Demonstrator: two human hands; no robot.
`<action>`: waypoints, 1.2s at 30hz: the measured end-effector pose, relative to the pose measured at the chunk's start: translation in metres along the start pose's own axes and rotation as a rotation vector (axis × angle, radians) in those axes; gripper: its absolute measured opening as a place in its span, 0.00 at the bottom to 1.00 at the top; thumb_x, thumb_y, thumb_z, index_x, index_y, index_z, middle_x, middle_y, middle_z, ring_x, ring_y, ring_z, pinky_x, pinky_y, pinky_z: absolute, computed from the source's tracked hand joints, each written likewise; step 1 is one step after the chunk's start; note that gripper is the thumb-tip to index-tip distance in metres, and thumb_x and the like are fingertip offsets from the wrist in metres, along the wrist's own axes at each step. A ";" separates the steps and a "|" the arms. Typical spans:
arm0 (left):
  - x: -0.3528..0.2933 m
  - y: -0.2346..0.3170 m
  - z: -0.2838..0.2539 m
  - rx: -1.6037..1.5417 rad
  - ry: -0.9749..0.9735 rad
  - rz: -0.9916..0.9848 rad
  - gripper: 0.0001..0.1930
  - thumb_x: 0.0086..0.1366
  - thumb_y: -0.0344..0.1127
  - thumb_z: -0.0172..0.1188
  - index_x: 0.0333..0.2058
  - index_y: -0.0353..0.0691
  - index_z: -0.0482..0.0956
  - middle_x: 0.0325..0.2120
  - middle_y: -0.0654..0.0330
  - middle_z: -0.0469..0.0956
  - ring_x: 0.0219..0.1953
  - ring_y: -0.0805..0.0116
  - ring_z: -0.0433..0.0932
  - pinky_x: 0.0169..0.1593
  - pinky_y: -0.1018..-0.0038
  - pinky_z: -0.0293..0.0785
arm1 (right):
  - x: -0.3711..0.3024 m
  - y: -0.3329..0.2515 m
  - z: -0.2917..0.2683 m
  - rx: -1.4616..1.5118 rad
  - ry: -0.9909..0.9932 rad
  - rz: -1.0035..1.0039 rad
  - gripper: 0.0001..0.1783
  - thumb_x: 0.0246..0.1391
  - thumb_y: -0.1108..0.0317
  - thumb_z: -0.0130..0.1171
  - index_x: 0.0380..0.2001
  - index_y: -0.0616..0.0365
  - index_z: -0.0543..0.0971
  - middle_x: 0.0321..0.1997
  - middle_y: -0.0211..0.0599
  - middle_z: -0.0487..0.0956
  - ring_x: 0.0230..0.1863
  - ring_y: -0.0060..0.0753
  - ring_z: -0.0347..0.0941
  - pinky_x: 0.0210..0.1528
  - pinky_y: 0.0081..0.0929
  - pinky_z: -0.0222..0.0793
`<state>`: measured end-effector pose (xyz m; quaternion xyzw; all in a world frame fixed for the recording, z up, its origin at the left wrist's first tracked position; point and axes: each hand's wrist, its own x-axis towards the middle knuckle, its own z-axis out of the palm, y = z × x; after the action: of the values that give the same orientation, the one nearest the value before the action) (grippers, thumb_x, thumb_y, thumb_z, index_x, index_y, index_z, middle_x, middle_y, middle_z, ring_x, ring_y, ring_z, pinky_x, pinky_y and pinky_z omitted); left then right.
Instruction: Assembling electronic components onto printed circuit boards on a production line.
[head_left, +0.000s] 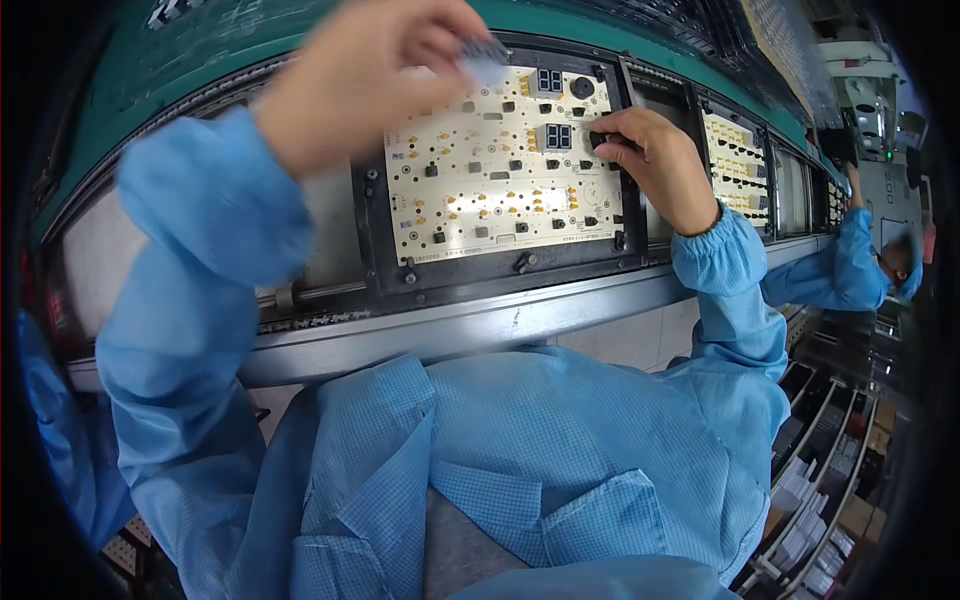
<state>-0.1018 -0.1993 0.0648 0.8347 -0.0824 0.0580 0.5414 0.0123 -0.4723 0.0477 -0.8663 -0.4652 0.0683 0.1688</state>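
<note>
A cream circuit board lies in a black frame in front of me. Two digit displays stand upright on it, and a round black buzzer sits near its far right corner. Between my right thumb and fingers is a small round black buzzer, partly hidden; my right hand holds it at the board's right edge, beside the nearer display. Raised over the board's far left part, my left hand is smeared by motion. It pinches a small part, blurred, which looks like another digit display.
The frame rests on a conveyor with a metal front rail. More populated boards stand further right on the line. A co-worker in blue reaches in at the far right. Black trays are at the back, shelves with boxes at lower right.
</note>
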 end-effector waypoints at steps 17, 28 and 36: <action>-0.009 -0.011 0.118 0.599 0.023 0.156 0.14 0.50 0.36 0.64 0.36 0.44 0.75 0.29 0.66 0.77 0.40 0.68 0.70 0.48 0.70 0.60 | 0.025 0.015 0.003 -0.200 -0.094 -0.058 0.11 0.44 0.70 0.61 0.34 0.59 0.79 0.33 0.41 0.78 0.34 0.43 0.75 0.36 0.31 0.70; -0.012 -0.010 0.110 0.599 0.056 0.211 0.14 0.50 0.37 0.64 0.36 0.45 0.74 0.27 0.67 0.75 0.40 0.68 0.70 0.50 0.70 0.59 | 0.018 0.011 0.012 -0.087 0.108 -0.153 0.12 0.46 0.68 0.61 0.36 0.60 0.77 0.31 0.43 0.77 0.32 0.43 0.74 0.34 0.31 0.70; -0.010 -0.007 0.117 0.741 0.073 0.293 0.11 0.51 0.37 0.63 0.33 0.43 0.75 0.27 0.67 0.75 0.39 0.67 0.70 0.47 0.69 0.61 | 0.016 0.028 0.009 0.209 0.009 0.078 0.13 0.51 0.71 0.58 0.41 0.61 0.77 0.34 0.36 0.79 0.35 0.24 0.74 0.40 0.21 0.71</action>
<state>-0.1090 -0.3025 0.0092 0.9502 -0.1547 0.1900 0.1924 0.0408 -0.4714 0.0294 -0.8616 -0.4209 0.1190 0.2574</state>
